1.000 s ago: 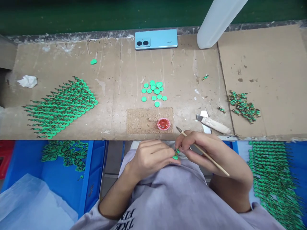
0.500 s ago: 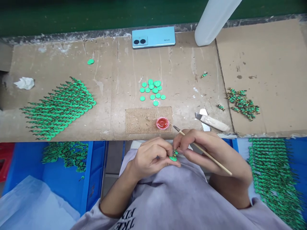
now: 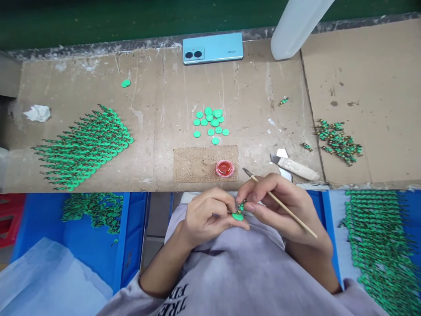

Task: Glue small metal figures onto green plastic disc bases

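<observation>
Close to my body, below the table's front edge, my left hand (image 3: 210,215) pinches a small green disc piece (image 3: 237,216) by its fingertips. My right hand (image 3: 279,206) touches the same piece from the right and holds a thin wooden brush (image 3: 279,204), its tip pointing up-left toward a small red dish (image 3: 225,168). That dish sits on a cork mat (image 3: 197,165). Several loose green discs (image 3: 211,124) lie just behind the mat.
Rows of finished green pieces (image 3: 83,147) lie at the left, a small heap of parts (image 3: 338,141) at the right. A knife (image 3: 292,164), a blue phone (image 3: 213,48), a white bottle (image 3: 296,26) and a crumpled tissue (image 3: 37,113) rest on the cardboard. Blue bins (image 3: 131,237) hold more pieces below.
Both hands stay together on the green piece with only small shifts. The brush tip has risen slightly toward the red dish, and the view has moved a little.
</observation>
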Action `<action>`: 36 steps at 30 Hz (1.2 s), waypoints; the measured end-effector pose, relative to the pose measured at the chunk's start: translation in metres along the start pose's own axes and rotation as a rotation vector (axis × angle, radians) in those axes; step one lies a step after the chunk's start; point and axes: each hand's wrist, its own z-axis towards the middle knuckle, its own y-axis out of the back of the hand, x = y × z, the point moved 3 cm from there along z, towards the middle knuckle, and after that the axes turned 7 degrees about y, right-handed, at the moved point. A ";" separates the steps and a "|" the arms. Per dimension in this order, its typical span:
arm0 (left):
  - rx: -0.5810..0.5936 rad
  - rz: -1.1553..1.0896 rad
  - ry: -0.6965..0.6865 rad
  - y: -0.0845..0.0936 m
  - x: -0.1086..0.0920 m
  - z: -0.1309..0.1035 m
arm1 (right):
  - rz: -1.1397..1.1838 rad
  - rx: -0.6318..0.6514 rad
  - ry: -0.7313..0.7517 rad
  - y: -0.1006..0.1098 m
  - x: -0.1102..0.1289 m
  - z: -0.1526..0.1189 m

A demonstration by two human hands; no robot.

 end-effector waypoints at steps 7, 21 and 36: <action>0.010 0.012 -0.026 -0.001 0.000 0.001 | 0.022 0.039 -0.024 0.002 0.001 0.003; 0.047 -0.018 -0.031 -0.001 0.000 0.002 | 0.053 0.065 -0.058 0.003 0.007 0.005; 0.018 0.060 -0.077 -0.001 -0.001 0.000 | -0.051 0.046 -0.017 0.002 0.005 0.002</action>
